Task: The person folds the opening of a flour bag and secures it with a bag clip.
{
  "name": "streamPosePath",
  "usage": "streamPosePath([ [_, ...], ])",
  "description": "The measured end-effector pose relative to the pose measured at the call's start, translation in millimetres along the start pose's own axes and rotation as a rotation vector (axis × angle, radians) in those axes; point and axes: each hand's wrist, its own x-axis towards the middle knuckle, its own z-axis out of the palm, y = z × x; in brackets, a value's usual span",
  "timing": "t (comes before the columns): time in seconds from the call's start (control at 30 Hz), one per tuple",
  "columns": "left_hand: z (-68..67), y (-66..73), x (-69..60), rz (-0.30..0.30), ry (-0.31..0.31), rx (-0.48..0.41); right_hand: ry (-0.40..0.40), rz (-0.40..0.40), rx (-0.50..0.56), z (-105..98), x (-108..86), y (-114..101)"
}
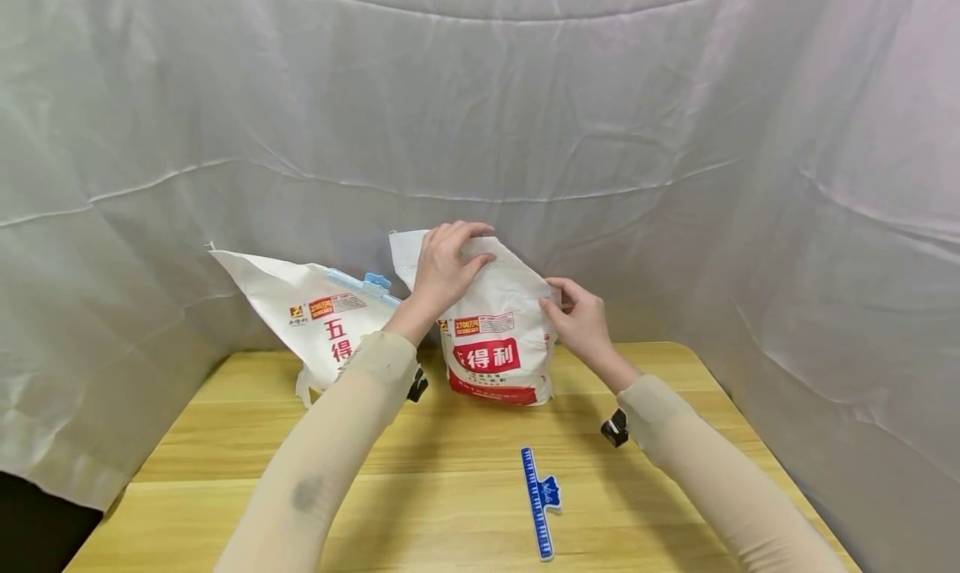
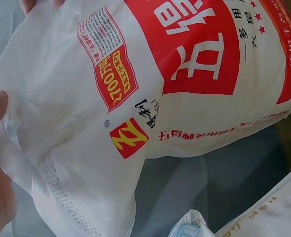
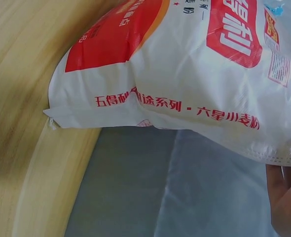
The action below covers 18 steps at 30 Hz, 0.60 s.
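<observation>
While right hand (image 1: 583, 319) pinches flour bag (image 1: 495, 327), left hand (image 1: 442, 264) grips its top; only head view shows dark-blue clip (image 1: 537, 502).

The left sleeve (image 1: 330, 456) is long and pale cream, with a rounded dark-grey smudge (image 1: 307, 493) partway along; the right sleeve (image 1: 720, 473) matches in colour, finely creased toward the elbow. Small black devices (image 1: 614, 429) sit beside the cuffs (image 1: 651, 396), and the hands (image 1: 446, 264) are bare.
</observation>
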Motion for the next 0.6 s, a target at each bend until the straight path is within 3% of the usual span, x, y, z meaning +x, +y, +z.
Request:
streamPosePath([
  [0.13, -0.6, -1.0, -0.8, 0.038, 0.017, -0.016, 0.034, -0.02, -0.011, 0, -1.1, -1],
  [0.37, -2.0, -2.3, -3.7, 0.108, 0.044, -0.028, 0.109, -0.127, -0.04, 1, -3.3, 3],
  [0.6, -6.6, -3.4, -10.2, 0.113, 0.035, -0.033, 0.14, -0.187, -0.04, 1, -8.1, 5],
])
